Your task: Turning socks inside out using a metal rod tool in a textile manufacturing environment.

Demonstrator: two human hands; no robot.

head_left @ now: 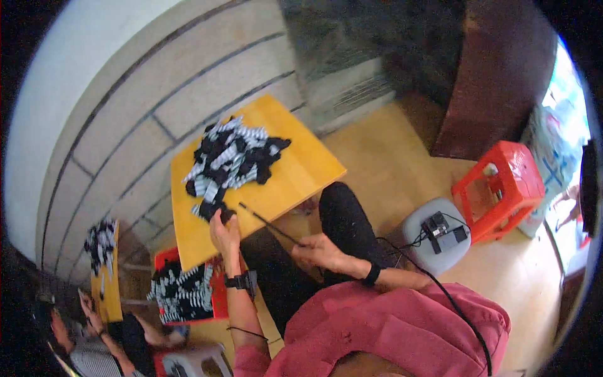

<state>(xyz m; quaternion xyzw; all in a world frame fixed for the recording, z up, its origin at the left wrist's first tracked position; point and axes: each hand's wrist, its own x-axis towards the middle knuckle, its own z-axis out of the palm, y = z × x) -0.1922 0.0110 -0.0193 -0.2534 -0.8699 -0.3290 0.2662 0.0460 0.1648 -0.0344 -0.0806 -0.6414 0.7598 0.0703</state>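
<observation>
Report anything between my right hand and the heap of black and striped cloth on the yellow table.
Nothing visible blocks the way. The right hand holds a thin, straight, dark rod, its tip over the yellow table short of the cloth heap; the left hand is at the heap's near end, left of the tip.

Red top (402, 323), blk pants (348, 217), blk wristbands (373, 273).

The yellow bench (298, 154) is topped by a heap of black and striped cloth pieces (233, 156), piled toward its left side.
</observation>
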